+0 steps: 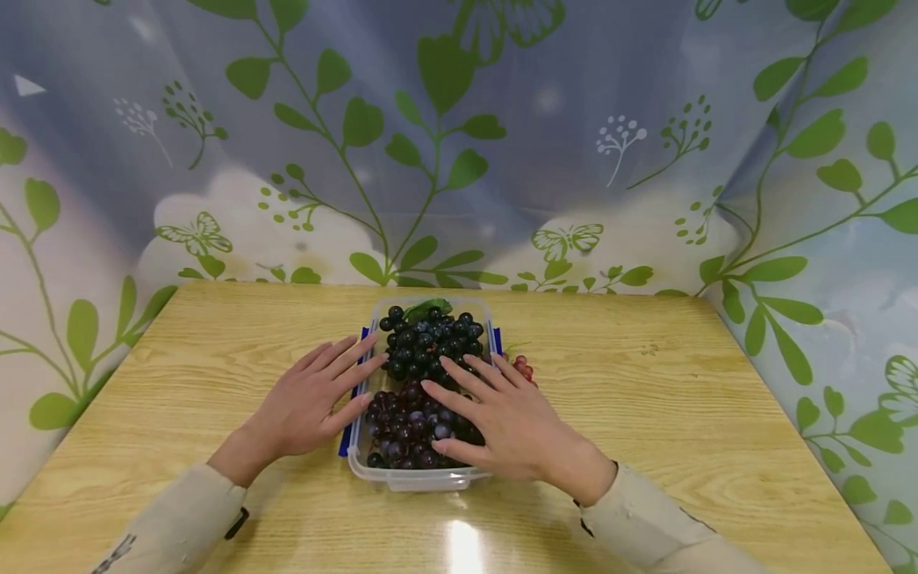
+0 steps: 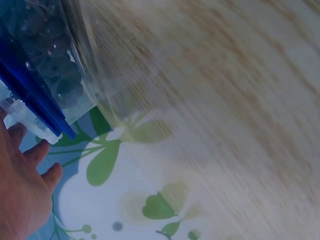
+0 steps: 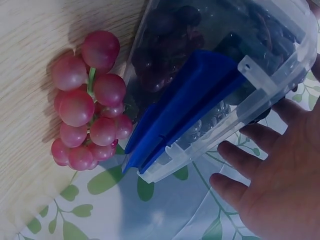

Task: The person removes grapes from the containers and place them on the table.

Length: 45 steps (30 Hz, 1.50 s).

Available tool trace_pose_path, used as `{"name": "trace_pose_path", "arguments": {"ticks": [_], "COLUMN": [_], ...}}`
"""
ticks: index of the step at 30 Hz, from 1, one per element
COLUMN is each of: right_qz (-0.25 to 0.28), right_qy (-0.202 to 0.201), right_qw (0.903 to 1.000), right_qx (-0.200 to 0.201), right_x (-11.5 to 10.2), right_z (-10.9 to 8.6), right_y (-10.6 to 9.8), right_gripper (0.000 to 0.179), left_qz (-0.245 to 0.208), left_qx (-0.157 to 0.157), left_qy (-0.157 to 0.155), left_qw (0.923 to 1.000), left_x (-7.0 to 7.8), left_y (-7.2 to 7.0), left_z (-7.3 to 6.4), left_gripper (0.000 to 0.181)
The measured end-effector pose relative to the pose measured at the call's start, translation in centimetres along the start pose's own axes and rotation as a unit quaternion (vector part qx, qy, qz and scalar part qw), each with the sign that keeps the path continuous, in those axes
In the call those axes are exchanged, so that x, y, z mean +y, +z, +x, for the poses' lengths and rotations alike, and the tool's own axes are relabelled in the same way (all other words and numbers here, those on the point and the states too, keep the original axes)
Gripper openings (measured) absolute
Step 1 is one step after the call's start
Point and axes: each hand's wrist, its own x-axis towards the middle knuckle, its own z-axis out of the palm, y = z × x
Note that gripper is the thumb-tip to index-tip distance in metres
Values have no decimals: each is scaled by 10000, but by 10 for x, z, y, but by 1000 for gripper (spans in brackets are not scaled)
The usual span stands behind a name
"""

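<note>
A clear plastic food container (image 1: 430, 477) with blue side latches (image 3: 185, 110) stands lidless on the table. Black grapes (image 1: 430, 344) with a green leaf (image 1: 429, 308) fill its far half, and dark purple grapes (image 1: 402, 429) lie in the near half. My left hand (image 1: 304, 402) is at the left side, fingers straight and spread, fingertips over the rim. Over the right side my right hand (image 1: 512, 422) spreads its fingers above the grapes, hiding part of them. Neither hand grips anything. A bunch of pink-red grapes (image 3: 90, 110) lies outside the container, by its right wall.
The wood-grain table (image 1: 645, 399) extends to both sides of the container. Behind it and at the sides hangs a cloth (image 1: 545, 159) printed with green leaves and butterflies. Light glares off the table's near part.
</note>
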Motion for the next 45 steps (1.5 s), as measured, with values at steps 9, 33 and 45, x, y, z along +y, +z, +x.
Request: {"name": "trace_pose_path", "arguments": {"ticks": [9,33,45], "right_qz": [42,-196,181], "right_qy": [-377,-421,-73], "right_qw": [9993,9989,9977], "right_qx": [-45,-92,-643], "right_x": [0,-11,-12], "right_z": [1,15,21], "right_y": [-4,-7,-8], "right_gripper": [59,54,55], "left_qz": [4,-16,-38], "left_qx": [0,-4,-18], "left_qy": [-17,-65,-83], "left_qw": [10000,10000,10000], "left_x": [0,1,1], "left_y": [0,2,1], "left_z": [0,-1,-1], "left_gripper": [55,54,54]}}
